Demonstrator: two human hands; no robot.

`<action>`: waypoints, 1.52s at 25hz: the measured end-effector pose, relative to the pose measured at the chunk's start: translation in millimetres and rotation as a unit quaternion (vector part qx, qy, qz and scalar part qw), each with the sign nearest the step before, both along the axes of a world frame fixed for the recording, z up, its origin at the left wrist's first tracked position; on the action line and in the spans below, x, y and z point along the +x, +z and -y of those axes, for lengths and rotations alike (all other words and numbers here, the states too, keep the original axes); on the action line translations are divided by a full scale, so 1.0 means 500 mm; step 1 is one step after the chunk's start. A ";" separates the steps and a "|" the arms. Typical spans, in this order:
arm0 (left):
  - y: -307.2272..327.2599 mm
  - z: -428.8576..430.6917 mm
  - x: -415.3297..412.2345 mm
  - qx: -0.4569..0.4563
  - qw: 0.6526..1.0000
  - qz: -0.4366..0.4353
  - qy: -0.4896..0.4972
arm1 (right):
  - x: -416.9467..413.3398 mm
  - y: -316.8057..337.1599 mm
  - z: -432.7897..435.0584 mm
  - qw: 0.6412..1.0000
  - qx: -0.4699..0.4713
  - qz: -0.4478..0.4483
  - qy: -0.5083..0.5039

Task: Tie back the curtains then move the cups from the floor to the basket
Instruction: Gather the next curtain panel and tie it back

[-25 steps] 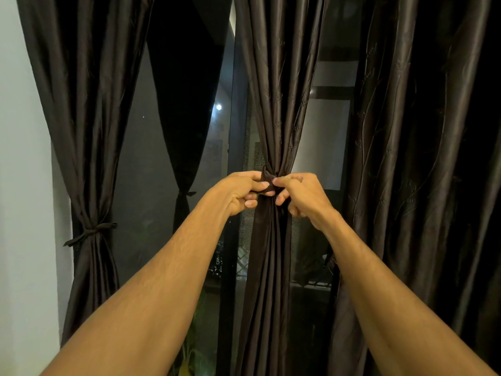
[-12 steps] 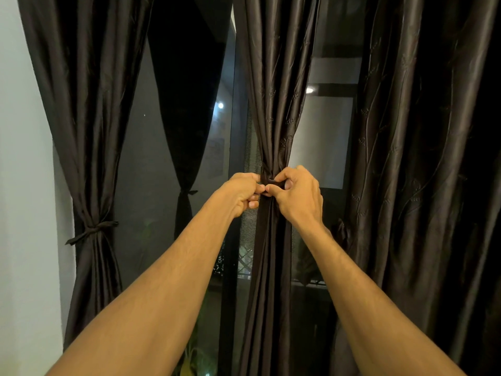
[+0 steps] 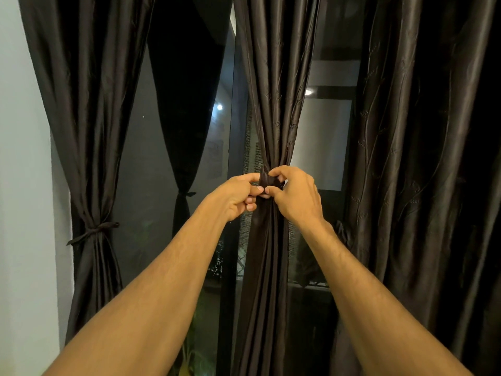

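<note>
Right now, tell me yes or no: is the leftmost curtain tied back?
Yes, a dark tie is knotted around the leftmost curtain, cinching it narrow.

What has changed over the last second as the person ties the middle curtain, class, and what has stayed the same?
The right hand has turned and shifted slightly left, now pinching the tie-back with its index finger arched over the knot. The left hand still pinches the tie-back, hardly moved. The middle curtain stays gathered, the left curtain stays tied, and the right curtain hangs loose.
</note>
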State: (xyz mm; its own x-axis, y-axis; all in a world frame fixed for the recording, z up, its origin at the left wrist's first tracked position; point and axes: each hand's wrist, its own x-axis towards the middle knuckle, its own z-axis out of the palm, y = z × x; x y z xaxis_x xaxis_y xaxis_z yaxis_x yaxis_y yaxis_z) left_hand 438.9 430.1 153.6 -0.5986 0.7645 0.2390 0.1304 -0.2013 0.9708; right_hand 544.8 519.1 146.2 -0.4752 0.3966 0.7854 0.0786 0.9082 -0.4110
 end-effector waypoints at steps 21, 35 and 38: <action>-0.019 0.002 -0.017 -0.030 0.987 -0.132 0.092 | 0.012 0.009 -0.031 0.992 -0.074 -0.101 0.010; -0.017 -0.037 -0.040 -0.049 0.956 -0.117 0.264 | 0.009 0.068 -0.080 0.979 -0.184 -0.082 -0.031; -0.026 -0.028 -0.040 -0.016 0.969 -0.111 0.221 | 0.019 0.048 -0.074 0.988 -0.141 -0.032 -0.049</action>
State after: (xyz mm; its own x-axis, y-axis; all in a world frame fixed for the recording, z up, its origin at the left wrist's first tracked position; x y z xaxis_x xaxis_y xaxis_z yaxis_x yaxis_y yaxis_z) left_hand 418.7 443.9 140.5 -0.8059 0.4538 0.3803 0.4036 -0.0489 0.9136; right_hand 554.0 556.0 170.2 -0.3768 0.6453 0.6645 0.1274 0.7467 -0.6529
